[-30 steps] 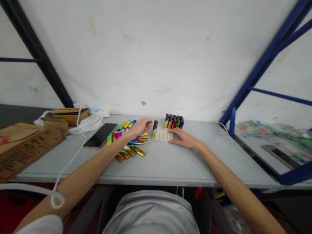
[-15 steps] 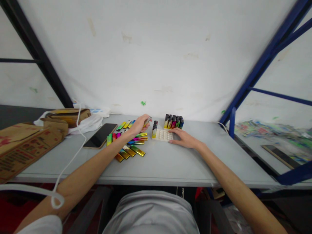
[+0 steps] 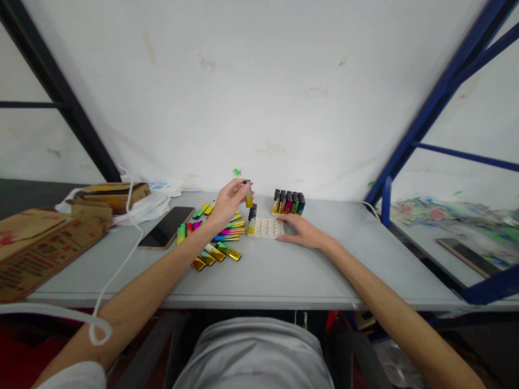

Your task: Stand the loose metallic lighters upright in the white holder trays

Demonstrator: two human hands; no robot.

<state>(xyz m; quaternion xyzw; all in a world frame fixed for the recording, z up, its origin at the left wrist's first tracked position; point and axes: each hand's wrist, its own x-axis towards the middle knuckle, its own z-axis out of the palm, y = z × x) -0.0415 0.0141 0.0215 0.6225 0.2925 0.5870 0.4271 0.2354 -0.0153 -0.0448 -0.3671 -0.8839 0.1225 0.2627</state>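
My left hand (image 3: pixel 229 204) pinches a yellow lighter (image 3: pixel 249 199) with a dark top, held upright in the air. Just below it, a column of lighters (image 3: pixel 252 222) stands along the left edge of a white holed tray (image 3: pixel 269 228). My right hand (image 3: pixel 302 231) grips this tray at its right side, thumb in front and fingers behind. Beneath and beside my left forearm, shiny multicoloured lighters (image 3: pixel 228 250) lie loose on the table, some of them hidden by the arm.
Behind the tray stands a block of upright lighters (image 3: pixel 288 203) with black tops. A phone (image 3: pixel 167 228) lies left of the loose lighters. Farther left are cardboard boxes (image 3: pixel 52 243) and a white cable (image 3: pixel 121 262). Blue metal framing (image 3: pixel 430 113) rises at the right.
My left hand has turned the lighter upright and raised it over the tray's left end. The tray has slid slightly left with my right hand.
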